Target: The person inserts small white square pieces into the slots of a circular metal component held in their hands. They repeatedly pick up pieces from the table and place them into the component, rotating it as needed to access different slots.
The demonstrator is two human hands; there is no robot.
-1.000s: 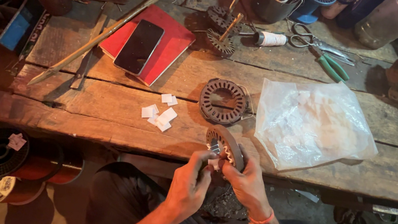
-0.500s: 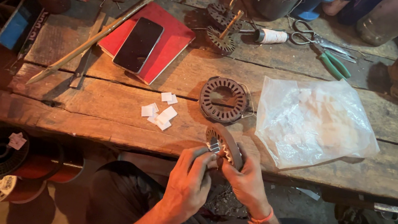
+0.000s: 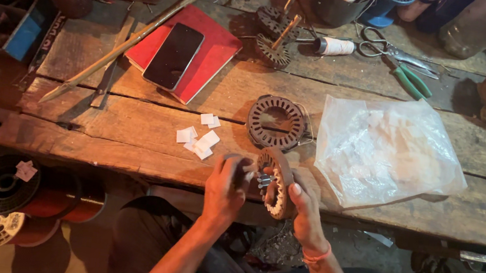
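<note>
The right hand [image 3: 306,215] grasps a rusty slotted metal ring [image 3: 277,183], standing on edge at the near side of the rough wooden table [image 3: 132,135]. The left hand [image 3: 225,189] is just left of it, fingers pinching a small pale slip at the ring's inner teeth. A second ring [image 3: 277,122] lies flat farther away, beside a crinkled clear plastic bag [image 3: 383,150].

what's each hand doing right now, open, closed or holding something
Left hand: fingers closed at the slotted metal ring, pinching something small and pale at its inner edge.
Right hand: closed on the ring, holding it upright.
</note>
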